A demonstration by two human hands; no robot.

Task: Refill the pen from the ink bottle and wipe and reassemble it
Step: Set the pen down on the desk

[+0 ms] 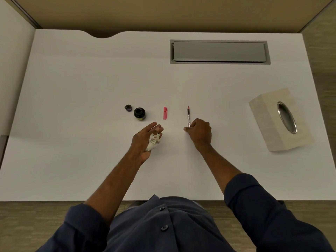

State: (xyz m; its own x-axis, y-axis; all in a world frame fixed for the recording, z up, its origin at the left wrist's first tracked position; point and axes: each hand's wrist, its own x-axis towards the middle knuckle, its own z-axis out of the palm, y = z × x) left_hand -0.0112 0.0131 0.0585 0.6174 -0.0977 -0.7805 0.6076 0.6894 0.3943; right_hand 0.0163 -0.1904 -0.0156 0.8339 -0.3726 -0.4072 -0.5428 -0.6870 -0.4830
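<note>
One pen (188,115) is gripped at its near end by the right hand (200,132), tip pointed away. Crumpled tissue (153,142) is loosely cupped in the left hand (145,140).

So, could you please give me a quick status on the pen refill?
Left hand holds tissue. Right hand grips pen. Bottle open, lid beside it; cap off. Nothing in the way.

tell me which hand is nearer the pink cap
Left. The left hand, holding a tissue, sits just below the pink cap; the right hand is farther right, gripping the pen.
</note>
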